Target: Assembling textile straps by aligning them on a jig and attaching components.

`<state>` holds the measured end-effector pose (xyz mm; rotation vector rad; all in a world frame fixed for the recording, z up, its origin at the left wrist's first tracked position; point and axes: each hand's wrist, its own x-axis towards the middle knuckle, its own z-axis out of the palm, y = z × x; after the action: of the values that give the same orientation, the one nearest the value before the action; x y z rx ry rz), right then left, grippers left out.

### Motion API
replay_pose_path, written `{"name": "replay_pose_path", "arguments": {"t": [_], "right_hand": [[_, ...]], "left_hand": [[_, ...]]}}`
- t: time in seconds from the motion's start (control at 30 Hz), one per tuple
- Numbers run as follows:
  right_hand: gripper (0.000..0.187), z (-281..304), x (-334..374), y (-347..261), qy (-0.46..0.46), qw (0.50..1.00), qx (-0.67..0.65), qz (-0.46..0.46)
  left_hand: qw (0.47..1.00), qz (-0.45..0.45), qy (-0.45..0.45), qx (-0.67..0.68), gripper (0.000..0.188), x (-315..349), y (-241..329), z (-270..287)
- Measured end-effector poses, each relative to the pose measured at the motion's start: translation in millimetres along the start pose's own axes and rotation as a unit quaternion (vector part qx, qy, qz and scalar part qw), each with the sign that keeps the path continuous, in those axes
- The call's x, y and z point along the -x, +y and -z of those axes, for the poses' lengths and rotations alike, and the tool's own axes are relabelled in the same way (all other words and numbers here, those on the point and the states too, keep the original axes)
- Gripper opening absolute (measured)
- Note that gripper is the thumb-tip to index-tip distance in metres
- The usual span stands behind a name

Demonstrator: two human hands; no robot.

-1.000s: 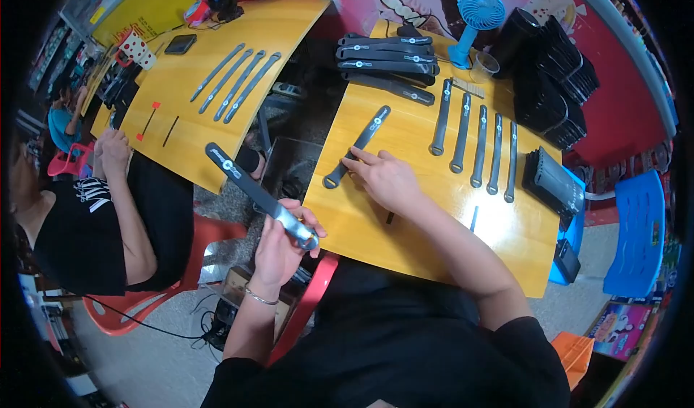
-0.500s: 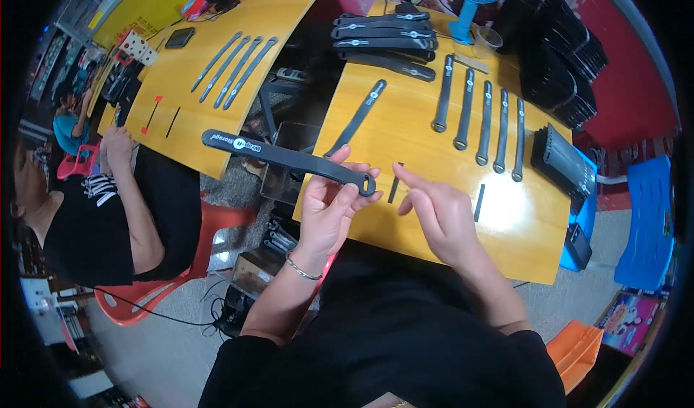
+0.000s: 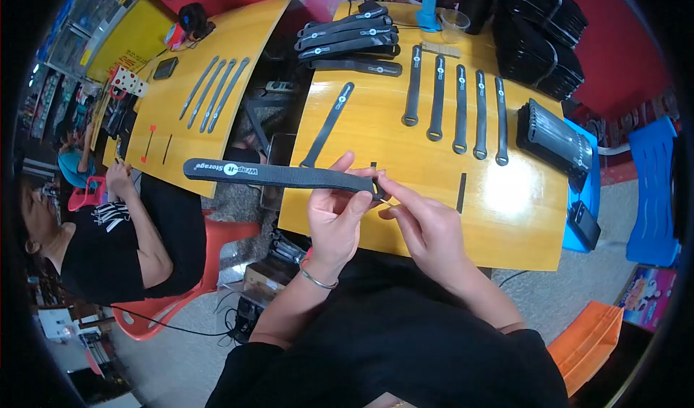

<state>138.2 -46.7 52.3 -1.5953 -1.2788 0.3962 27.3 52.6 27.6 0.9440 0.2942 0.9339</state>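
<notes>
1. our left hand (image 3: 332,227) grips a dark grey strap (image 3: 278,177) near its slotted end, thumb on the near side.
2. our right hand (image 3: 434,227) brings its fingertips to that same end; we cannot tell whether they pinch it.
3. we see the strap raised in front of us, its rounded, printed tip pointing left, beyond the edge of the yellow tabletop (image 3: 376,112).
4. past our hands, a loose strap (image 3: 329,125) lies slanted on the tabletop, five row straps (image 3: 437,99) lie side by side farther right, and a strap stack (image 3: 347,39) sits at the far left.
5. a narrow dark strip (image 3: 462,192) lies just beyond our right hand.
</notes>
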Motion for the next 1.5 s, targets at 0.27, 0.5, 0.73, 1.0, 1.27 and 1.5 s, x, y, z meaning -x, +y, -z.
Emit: {"name": "replay_pose_path", "arguments": {"t": [0.27, 0.5, 0.73, 1.0, 1.27, 1.5], "right_hand": [[0.043, 1, 1, 4, 0.034, 0.998, 0.039, 0.022], [0.039, -11, 2, 12, 0.102, 0.993, 0.042, 0.044], [0.032, -16, -5, 15, 0.116, 0.990, 0.058, 0.059], [0.027, -21, -9, 29, 0.160, 0.986, 0.028, 0.042], [0.024, 48, -27, 24, 0.213, 0.965, -0.143, -0.054], [0.022, 9, -8, 19, 0.091, 0.991, -0.091, 0.047]], "left_hand": [[0.999, 0.001, 0.001, -0.053, 0.047, 2, -4, -4], [0.996, 0.026, 0.042, -0.081, 0.048, -2, -2, -16], [0.997, 0.001, 0.030, -0.073, 0.026, -7, -11, -11], [0.990, 0.023, 0.000, -0.138, 0.008, -13, -12, -11], [0.956, 0.111, -0.137, -0.233, 0.011, 1, -11, 21], [0.987, 0.052, -0.053, -0.139, 0.007, -7, -9, -9]]}}
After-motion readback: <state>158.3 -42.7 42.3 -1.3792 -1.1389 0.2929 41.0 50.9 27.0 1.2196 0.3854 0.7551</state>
